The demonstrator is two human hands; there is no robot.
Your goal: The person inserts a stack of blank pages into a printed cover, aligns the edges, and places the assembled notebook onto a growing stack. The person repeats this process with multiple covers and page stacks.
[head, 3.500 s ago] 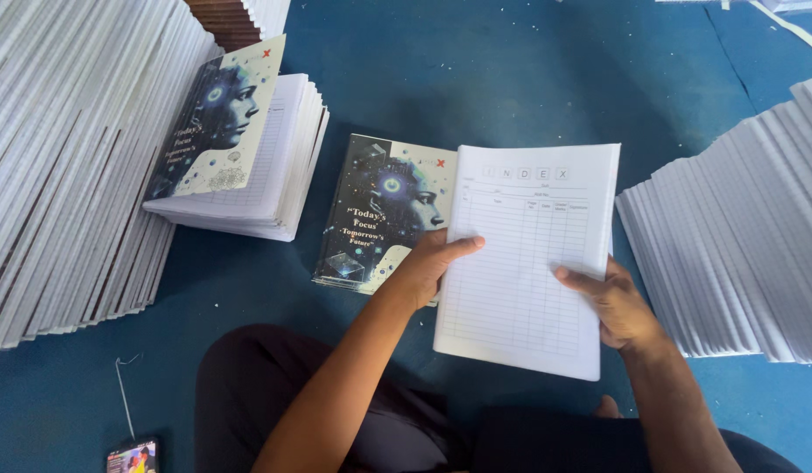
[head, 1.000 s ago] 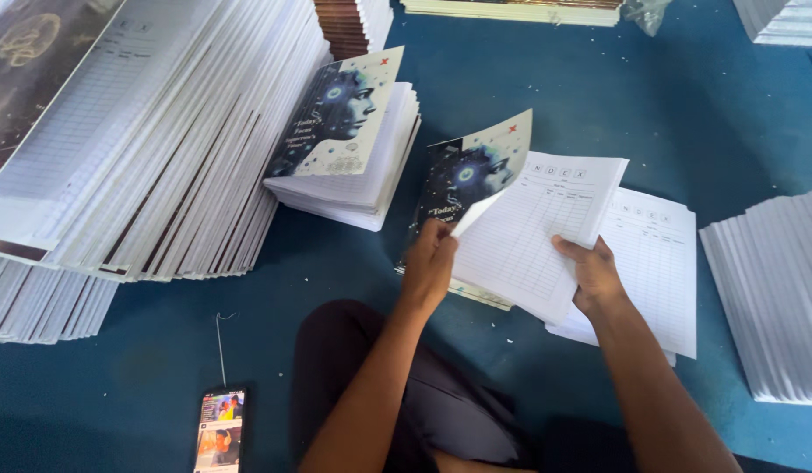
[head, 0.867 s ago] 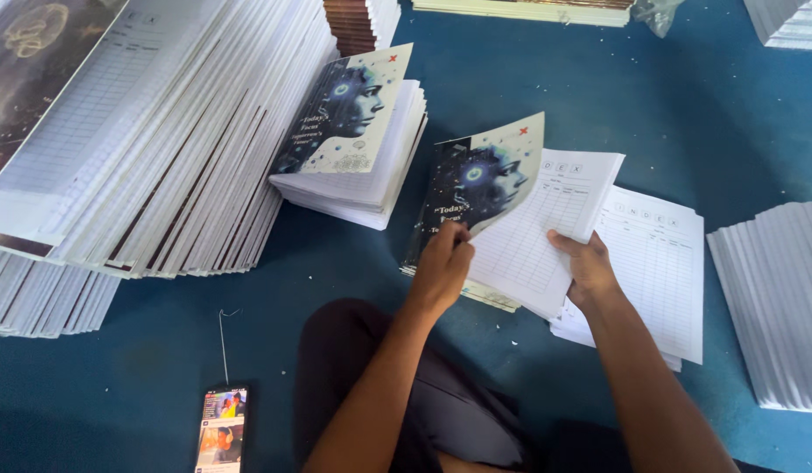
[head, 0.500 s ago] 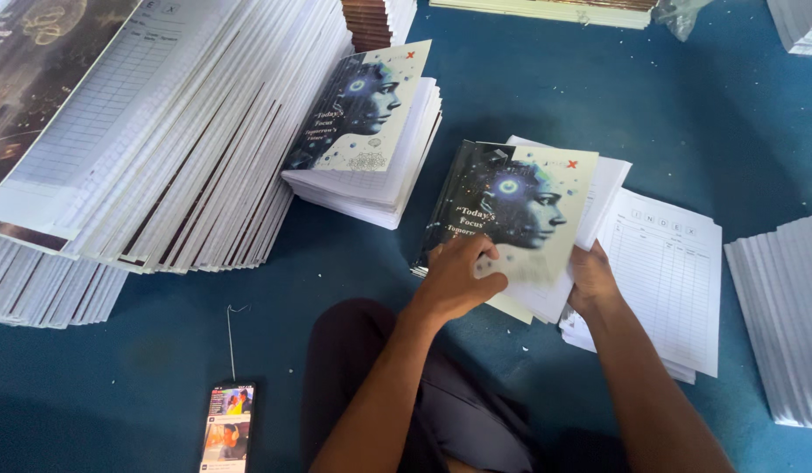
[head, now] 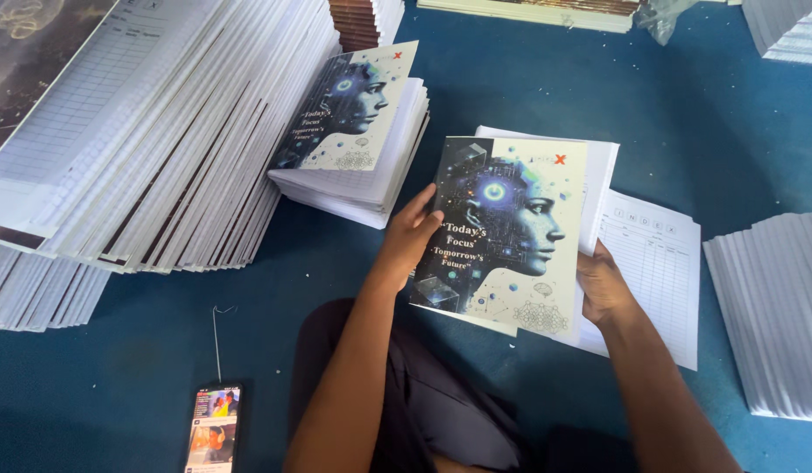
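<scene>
The person sat on the blue floor (head: 248,350) with a notebook (head: 506,232) held between both hands, cover uppermost. The cover showed a dark, bluish profile of a head against a cream ground. The left hand (head: 413,235) gripped the notebook's left edge, fingers (head: 423,203) curled over the cover and closed on it. The right hand (head: 603,285) clasped the lower right corner from beneath; only its back and knuckles showed, so the exact finger placement could not be told, though it plainly bore the book.

The cover appeared to sit slightly askew on the white page block, whose top right corner projected beyond it. Beneath and to the right lay a loose ruled index sheet (head: 655,280) on the floor.

A finished stack of notebooks (head: 353,144) with the same cover stood just up and left of the left hand. Large fanned piles of white page blocks (head: 161,149) lay further left, and another white pile (head: 773,315) to the right. A phone (head: 213,429) rested on the floor near the person's knee.

In judgement, the step called for squaring cover to pages: tap spine and edges flush with both hands before release, keep thumbs off the printed face to avoid marks, and lay it corner-true on the finished stack so that the pile would not lean.
</scene>
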